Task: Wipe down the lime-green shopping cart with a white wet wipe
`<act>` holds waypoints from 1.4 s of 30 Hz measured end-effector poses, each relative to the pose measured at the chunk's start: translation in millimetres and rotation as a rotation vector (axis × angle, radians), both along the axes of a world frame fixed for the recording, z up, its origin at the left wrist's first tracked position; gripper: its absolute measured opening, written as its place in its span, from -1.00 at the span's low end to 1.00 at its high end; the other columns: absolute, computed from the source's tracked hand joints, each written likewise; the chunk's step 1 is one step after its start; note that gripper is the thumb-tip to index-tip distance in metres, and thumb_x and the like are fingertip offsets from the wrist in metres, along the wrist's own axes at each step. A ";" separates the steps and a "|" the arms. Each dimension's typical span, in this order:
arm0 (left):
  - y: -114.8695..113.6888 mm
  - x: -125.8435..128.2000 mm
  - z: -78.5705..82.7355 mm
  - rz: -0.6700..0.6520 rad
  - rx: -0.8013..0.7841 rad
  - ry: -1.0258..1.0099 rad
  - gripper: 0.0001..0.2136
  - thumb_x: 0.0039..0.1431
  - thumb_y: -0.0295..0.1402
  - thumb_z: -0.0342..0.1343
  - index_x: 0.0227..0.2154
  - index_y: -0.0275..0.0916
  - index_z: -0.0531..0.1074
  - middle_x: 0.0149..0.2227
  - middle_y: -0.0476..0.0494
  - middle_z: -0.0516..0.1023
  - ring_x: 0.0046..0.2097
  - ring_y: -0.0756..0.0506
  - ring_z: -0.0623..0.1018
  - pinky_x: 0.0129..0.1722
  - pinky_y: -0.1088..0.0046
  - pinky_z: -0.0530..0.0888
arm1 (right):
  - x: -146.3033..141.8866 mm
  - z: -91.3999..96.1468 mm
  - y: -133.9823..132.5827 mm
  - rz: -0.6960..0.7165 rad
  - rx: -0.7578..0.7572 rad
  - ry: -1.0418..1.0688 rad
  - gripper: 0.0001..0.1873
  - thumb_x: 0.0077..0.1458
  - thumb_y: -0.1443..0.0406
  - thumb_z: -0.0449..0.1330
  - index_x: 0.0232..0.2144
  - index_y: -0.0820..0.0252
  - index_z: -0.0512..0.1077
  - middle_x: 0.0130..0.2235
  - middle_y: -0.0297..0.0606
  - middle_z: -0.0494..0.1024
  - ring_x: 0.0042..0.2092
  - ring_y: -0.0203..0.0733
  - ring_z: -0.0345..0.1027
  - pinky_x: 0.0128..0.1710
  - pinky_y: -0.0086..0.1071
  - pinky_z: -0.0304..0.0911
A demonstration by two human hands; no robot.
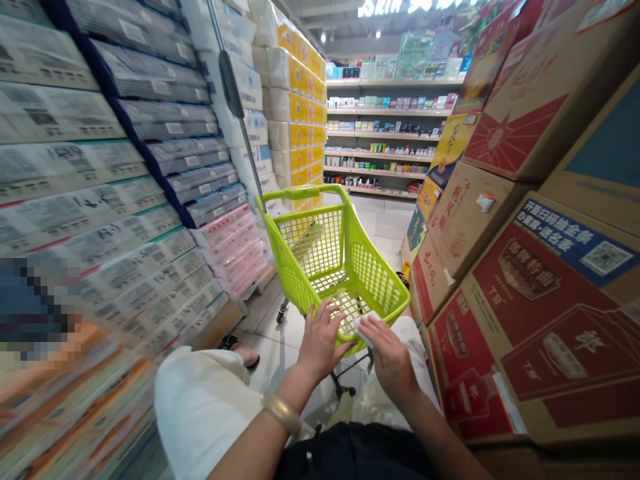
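Head view: left hand [320,339] spread on cart [374,275] rim, right hand [389,357] holding wipe [362,327] there.

Stacked paper-goods packs [150,167] left, printed cardboard boxes [525,280] right, perhaps cosmetics on far shelves [385,143]

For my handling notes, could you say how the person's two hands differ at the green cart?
The left hand curls fingers over the near rim of the lime-green plastic mesh cart; the right hand lies flatter, pressing a white wipe there. The left wrist carries a pale gold bangle; the right wrist shows none. Both rest on the same rim.
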State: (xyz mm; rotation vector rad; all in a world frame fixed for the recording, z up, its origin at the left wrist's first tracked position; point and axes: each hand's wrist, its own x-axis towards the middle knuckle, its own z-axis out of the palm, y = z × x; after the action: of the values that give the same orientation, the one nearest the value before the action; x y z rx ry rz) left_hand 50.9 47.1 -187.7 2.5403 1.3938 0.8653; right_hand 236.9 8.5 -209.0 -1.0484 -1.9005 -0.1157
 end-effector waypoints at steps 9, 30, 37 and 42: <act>-7.7 -9.2 2.8 0.049 -0.010 0.026 -0.65 0.06 -0.36 0.25 -0.06 -0.17 0.39 0.03 -0.24 0.48 0.26 -0.33 0.29 0.23 -0.14 0.14 | -6.5 -1.5 -1.5 -0.099 -0.015 0.040 -0.47 0.19 0.53 -0.06 0.08 0.10 0.45 0.03 -0.14 0.58 0.14 -0.06 0.41 0.15 -0.02 0.35; -10.6 -7.6 4.4 0.042 0.043 0.028 -0.77 0.00 -0.36 0.27 -0.26 -0.17 0.40 -0.07 -0.21 0.49 0.23 -0.35 0.32 0.24 -0.13 0.20 | -3.3 -2.9 -5.7 -0.001 -0.054 0.044 -0.47 0.20 0.52 -0.05 0.09 0.05 0.45 0.04 -0.20 0.58 0.17 -0.08 0.37 0.18 -0.01 0.32; -8.7 -11.1 5.7 -0.001 0.080 0.018 -0.83 0.00 -0.37 0.23 -0.31 -0.18 0.42 -0.05 -0.25 0.50 0.25 -0.37 0.31 0.27 -0.14 0.21 | -13.8 -0.2 -10.5 0.077 -0.058 -0.004 -0.47 0.19 0.51 -0.03 0.12 0.03 0.41 0.05 -0.22 0.57 0.19 -0.10 0.35 0.18 -0.05 0.31; -7.4 -18.4 8.0 -0.092 0.071 0.009 -0.84 0.02 -0.35 0.23 -0.33 -0.19 0.41 0.05 -0.27 0.48 0.26 -0.35 0.30 0.26 -0.12 0.25 | -9.8 1.2 -5.4 0.013 -0.044 0.035 -0.46 0.19 0.52 -0.05 0.11 0.05 0.42 0.04 -0.19 0.58 0.17 -0.08 0.38 0.16 -0.04 0.34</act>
State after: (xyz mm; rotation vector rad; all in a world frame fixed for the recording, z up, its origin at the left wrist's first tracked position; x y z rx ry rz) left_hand 32.5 39.7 -179.7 2.6397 1.2589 0.9040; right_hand 227.1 3.1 -207.7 -1.0613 -1.8853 -0.0478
